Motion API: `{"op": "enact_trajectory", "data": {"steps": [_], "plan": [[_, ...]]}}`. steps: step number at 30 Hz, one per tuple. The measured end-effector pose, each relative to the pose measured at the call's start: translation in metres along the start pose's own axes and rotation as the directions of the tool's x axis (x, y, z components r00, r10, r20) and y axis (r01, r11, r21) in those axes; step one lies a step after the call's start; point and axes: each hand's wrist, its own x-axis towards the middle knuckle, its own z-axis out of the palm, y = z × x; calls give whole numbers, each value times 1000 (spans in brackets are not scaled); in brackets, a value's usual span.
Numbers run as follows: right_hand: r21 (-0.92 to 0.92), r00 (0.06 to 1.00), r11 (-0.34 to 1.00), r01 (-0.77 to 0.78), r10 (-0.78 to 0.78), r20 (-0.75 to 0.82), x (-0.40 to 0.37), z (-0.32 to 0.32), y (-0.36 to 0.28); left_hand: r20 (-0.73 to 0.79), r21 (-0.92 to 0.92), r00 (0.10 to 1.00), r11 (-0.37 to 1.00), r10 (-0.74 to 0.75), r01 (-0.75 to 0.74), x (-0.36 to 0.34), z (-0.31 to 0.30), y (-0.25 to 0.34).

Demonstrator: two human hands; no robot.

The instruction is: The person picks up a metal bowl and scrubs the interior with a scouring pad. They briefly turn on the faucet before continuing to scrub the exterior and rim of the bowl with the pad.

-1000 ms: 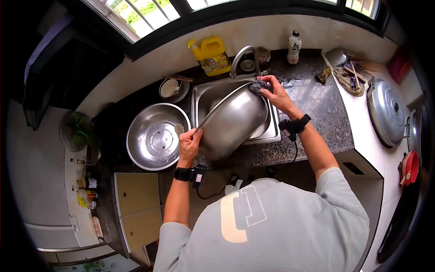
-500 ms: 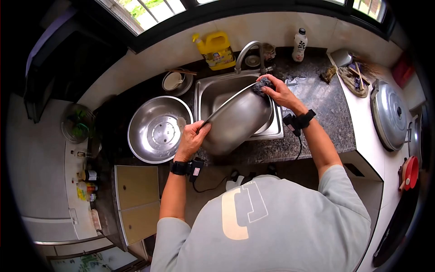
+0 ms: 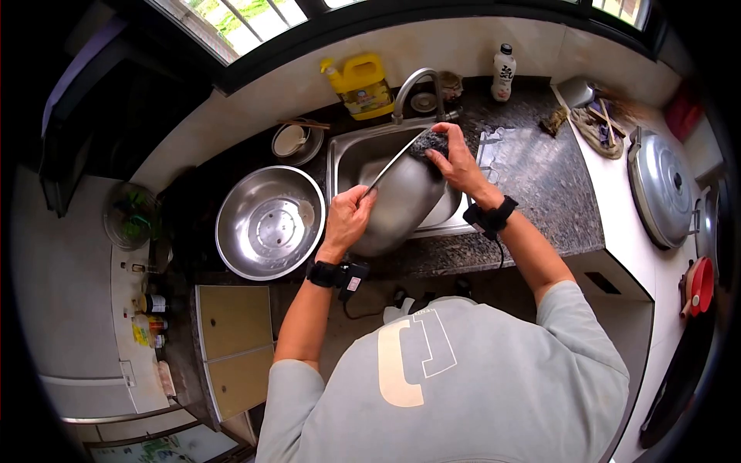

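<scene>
A large stainless steel basin point(image 3: 405, 199) is tilted on its side over the sink point(image 3: 340, 158), its outer wall turned to the right. My left hand point(image 3: 349, 220) is closed on the basin's rim at the lower left. In my right hand point(image 3: 457, 162) is a dark grey scouring pad point(image 3: 429, 144), pressed against the basin near the upper end of its rim. The fingertips of that hand curl around the pad and partly cover it. The basin's inside faces away and is mostly hidden.
A second steel basin point(image 3: 270, 224) stands left of the sink. Behind are a yellow jug point(image 3: 364, 86), the faucet point(image 3: 417, 81) and a white bottle point(image 3: 503, 73). Bowls point(image 3: 292, 141) with chopsticks sit at the back left. A big pot lid point(image 3: 665, 189) lies at the right.
The basin has turned more edge-on, its rim now steeper. My left hand has moved right and slightly up; my right hand with the scouring pad has shifted left.
</scene>
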Motion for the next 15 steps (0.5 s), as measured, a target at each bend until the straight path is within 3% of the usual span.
{"op": "enact_trajectory", "data": {"steps": [1, 2, 4, 8, 10, 12, 15], "plan": [[40, 999, 999, 25, -26, 25, -3, 6, -14, -14, 15, 1000, 1000, 8, -8, 3, 3, -2], [6, 980, 982, 189, -189, 61, -4, 10, -29, -37, 18, 999, 1000, 17, -16, 5, 8, -4], [-47, 945, 957, 285, -272, 179, -16, 19, -66, -79, 26, 996, 999, 33, -31, 6, 17, -7], [-137, 981, 972, 193, -196, -9, -6, 17, -39, -86, 74, 996, 997, 24, -17, 6, 15, -6], [-180, 991, 982, 55, -75, -108, 5, 6, -6, -79, 84, 996, 996, 33, -26, 2, 12, -7], [-167, 996, 986, -7, -9, -94, 8, -3, 10, -79, 92, 996, 995, 46, -39, 0, 10, -5], [-115, 995, 988, 99, -101, -11, -3, 2, -11, -101, 104, 994, 994, 46, -36, -1, 13, -4]]}}
